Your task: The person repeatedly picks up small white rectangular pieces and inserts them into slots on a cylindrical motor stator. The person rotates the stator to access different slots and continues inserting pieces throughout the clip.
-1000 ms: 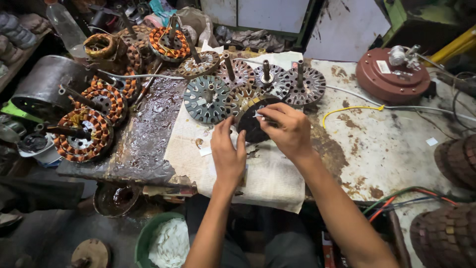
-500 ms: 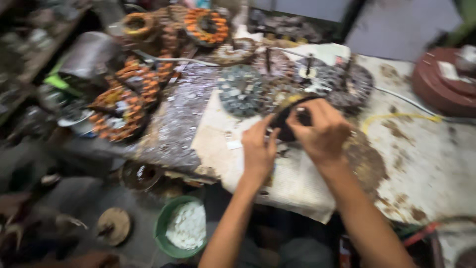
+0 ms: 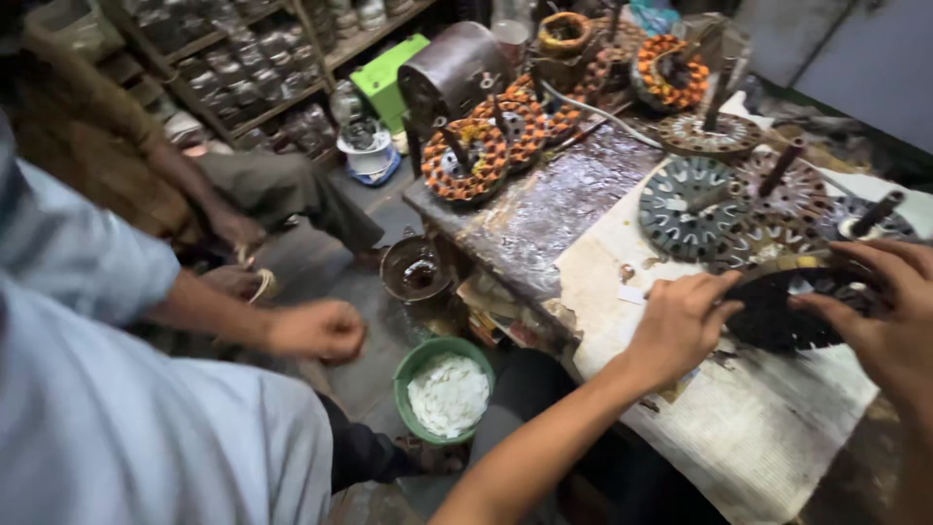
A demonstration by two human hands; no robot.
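Both hands close on one dark, toothed stator ring [image 3: 792, 311], which sits tilted just above the pale, stained sheet [image 3: 758, 428] on the workbench. The left hand [image 3: 680, 326] pinches the ring's near-left rim, thumb and fingers curled tight around the edge; the right hand [image 3: 889, 316] grips the opposite rim with fingers spread over its top, so the ring hangs between the two palms. Just beyond the held ring, touching or nearly touching its far edge, lies a grey bare stator core [image 3: 692, 206], and past that several more bare cores stand on upright shafts [image 3: 782, 165]. Farther out from the left hand, across a dark, wet-looking metal plate [image 3: 554, 209], sit stators wound with orange copper wire [image 3: 466, 160]. Below the left wrist, down on the floor, stands a green bowl of white flakes [image 3: 445, 389], with a small dark pot [image 3: 416, 267] just beyond it. Well to the left of the grasp, another person in a light blue shirt [image 3: 126, 428] sits with one fist [image 3: 316, 331] closed, and a second person's hands [image 3: 238, 258] show past it.
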